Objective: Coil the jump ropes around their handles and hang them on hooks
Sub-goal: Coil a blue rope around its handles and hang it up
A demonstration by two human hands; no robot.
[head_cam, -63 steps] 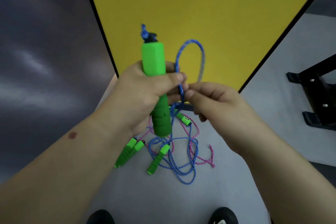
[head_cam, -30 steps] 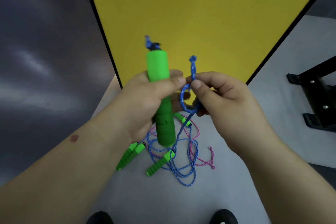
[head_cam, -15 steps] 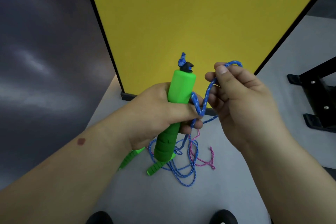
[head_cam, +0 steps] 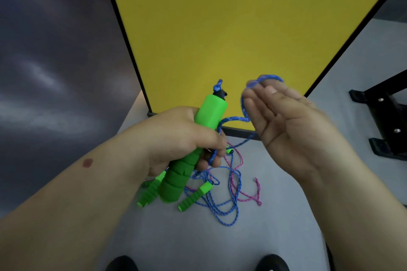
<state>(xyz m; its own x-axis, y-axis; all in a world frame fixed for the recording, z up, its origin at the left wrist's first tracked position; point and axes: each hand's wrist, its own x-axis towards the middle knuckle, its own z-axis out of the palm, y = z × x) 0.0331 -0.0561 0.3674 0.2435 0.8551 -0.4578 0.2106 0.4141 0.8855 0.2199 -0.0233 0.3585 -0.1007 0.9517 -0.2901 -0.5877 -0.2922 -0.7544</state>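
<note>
My left hand point(head_cam: 176, 138) grips a thick green foam handle point(head_cam: 193, 138), tilted with its black cap and a blue knot at the top. A blue speckled rope point(head_cam: 233, 119) runs from beside that handle up to my right hand point(head_cam: 286, 125). The right hand's fingers are straight and spread, palm toward me, and a loop of the blue rope hangs over the fingertips. On the floor below lie more blue rope point(head_cam: 226, 204), a pink rope point(head_cam: 246, 196) and several small green handles point(head_cam: 195, 197).
A yellow panel point(head_cam: 231, 28) with a black frame stands right behind my hands. A dark wall fills the left side. A black metal stand point(head_cam: 387, 121) is at the right edge. My two shoe tips point(head_cam: 123, 264) show at the bottom on the grey floor.
My right hand has uncurled from a pinch on the blue rope into a flat spread hand, with the loop now draped over its fingertips. The left hand has lowered and tilted the handle.
</note>
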